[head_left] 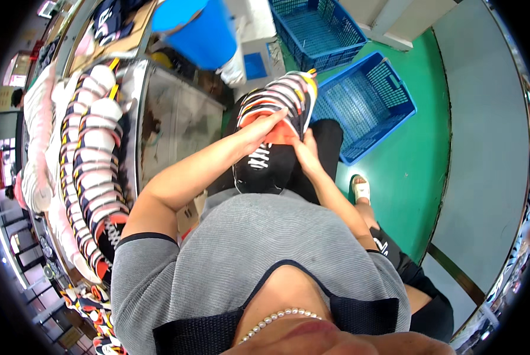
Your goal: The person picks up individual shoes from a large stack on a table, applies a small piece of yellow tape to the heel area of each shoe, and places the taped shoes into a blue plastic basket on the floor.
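Note:
On my lap lies a nested row of shoe uppers, black with white laces at the near end, then orange-red lining and striped white, pink and dark layers beyond. My left hand grips the orange-red part from the left, its fingers reaching across it. Against the right side, near the same orange-red edge, my right hand is closed on the stack, its fingertips partly hidden.
To my left, long rows of nested uppers fill a bench beside a metal-edged box. A blue bucket stands ahead. Two blue plastic crates sit on the green floor at front right. Another person's sandalled foot is at right.

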`<state>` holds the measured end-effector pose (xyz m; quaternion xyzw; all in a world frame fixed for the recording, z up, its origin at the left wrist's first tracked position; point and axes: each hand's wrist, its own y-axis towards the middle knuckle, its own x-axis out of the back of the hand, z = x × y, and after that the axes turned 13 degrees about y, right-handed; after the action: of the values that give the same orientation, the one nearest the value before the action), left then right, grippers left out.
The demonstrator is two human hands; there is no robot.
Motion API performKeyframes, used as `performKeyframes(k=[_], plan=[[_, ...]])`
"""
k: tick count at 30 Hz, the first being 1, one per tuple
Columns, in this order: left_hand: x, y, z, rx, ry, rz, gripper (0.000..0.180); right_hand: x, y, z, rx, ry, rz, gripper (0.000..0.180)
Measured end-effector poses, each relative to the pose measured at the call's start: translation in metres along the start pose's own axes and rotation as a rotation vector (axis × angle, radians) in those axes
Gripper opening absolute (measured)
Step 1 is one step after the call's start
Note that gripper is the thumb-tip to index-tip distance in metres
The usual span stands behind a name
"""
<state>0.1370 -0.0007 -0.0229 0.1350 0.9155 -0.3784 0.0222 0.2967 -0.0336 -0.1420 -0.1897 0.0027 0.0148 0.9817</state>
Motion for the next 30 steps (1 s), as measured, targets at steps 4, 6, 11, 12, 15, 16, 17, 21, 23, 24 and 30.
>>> performKeyframes(k=[4,6,11,12,15,16,17,21,23,24,30], plan=[[0.024,0.01,0.115,-0.236,0.594,0.01,0.071,-0.014,-0.064,-0.002,-0.493,0.449,0.319,0.047],[-0.014,0.006,0.129,-0.312,1.302,-0.603,0.077,-0.008,-0.064,-0.002,-0.582,0.501,0.359,0.047],[0.013,-0.01,0.079,0.019,0.22,0.076,0.088,0.017,-0.067,0.064,-0.333,-0.288,0.372,0.074],[0.016,0.003,0.085,0.068,0.147,0.124,0.085,0.011,-0.069,0.08,-0.004,-0.398,0.217,0.065],[0.003,0.003,0.089,0.01,0.053,0.165,0.077,0.02,-0.009,0.019,0.355,-0.388,0.297,0.046],[-0.001,-0.007,0.097,-0.077,0.009,0.086,0.076,0.016,-0.009,0.001,0.369,-0.402,0.283,0.047],[0.001,-0.012,0.098,-0.17,-0.032,-0.003,0.075,0.013,-0.01,-0.006,0.314,-0.499,0.264,0.049],[0.008,-0.063,0.059,-0.07,-0.367,0.149,0.038,0.024,-0.002,-0.012,0.28,-0.43,0.32,0.049],[0.028,-0.08,0.054,-0.123,-0.346,0.201,0.035,0.025,0.007,0.011,0.351,-0.424,0.293,0.047],[0.041,-0.087,0.051,-0.164,-0.278,0.203,0.034,0.015,-0.001,0.045,0.373,-0.368,0.193,0.05],[0.083,-0.117,0.003,-0.183,0.255,0.202,0.041,-0.097,-0.003,0.132,0.283,0.296,0.391,0.028]])
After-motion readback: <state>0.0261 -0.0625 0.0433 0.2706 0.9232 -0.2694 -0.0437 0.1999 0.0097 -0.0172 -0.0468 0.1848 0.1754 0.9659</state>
